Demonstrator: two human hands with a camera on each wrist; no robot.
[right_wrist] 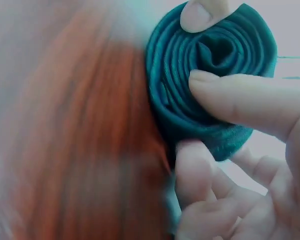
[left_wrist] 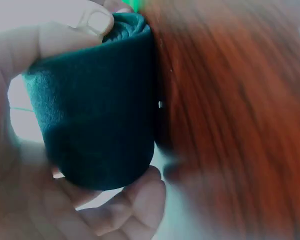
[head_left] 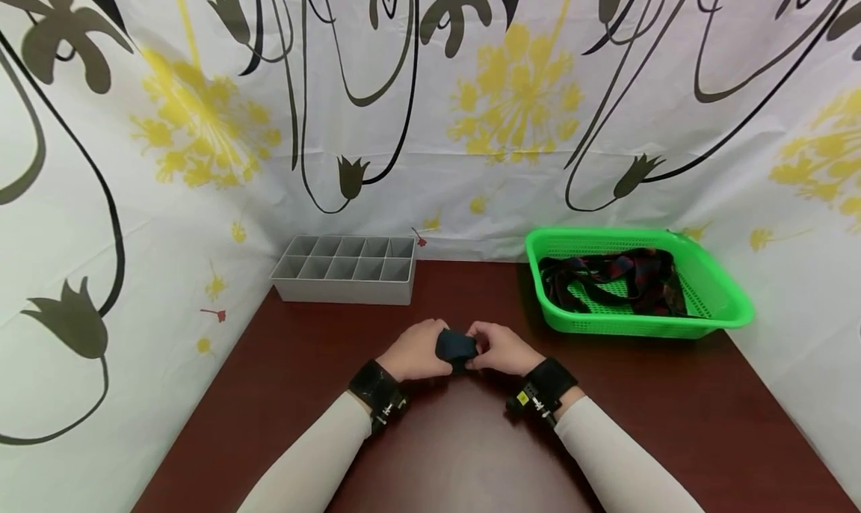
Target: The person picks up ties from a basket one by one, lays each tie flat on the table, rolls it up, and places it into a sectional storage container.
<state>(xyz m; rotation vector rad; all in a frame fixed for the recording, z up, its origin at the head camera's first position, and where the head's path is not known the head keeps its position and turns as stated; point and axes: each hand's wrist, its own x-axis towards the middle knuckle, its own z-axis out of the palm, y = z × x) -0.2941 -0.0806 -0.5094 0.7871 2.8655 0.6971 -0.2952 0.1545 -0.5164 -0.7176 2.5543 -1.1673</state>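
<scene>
I am looking down from the head camera at a dark reddish-brown worktop [head_left: 282, 393] set against a white curtain [head_left: 202, 124] printed with yellow flowers and black stems. Both my hands meet near the middle of the worktop, just above its surface. Between them is a rolled band of dark teal cloth [head_left: 455, 348], wound into a tight coil.

My left hand [head_left: 418, 350] grips the roll: in the left wrist view the thumb presses on the roll's top edge and the fingers [left_wrist: 135, 200] curl under its smooth outer side.

My right hand [head_left: 503, 348] also grips it. The right wrist view looks at the coiled end, where the spiral layers show; the thumb [right_wrist: 240, 100] presses across the spiral, one fingertip rests on the upper rim, and another finger curls beneath.

At the back left stands a grey divided organiser box [head_left: 344, 268] with two rows of compartments. At the back right sits a green mesh basket [head_left: 713, 303] holding a loose tangle of dark strips of cloth [head_left: 619, 270], some with red striping. Pale sleeves and black wrist straps cover my forearms.
</scene>
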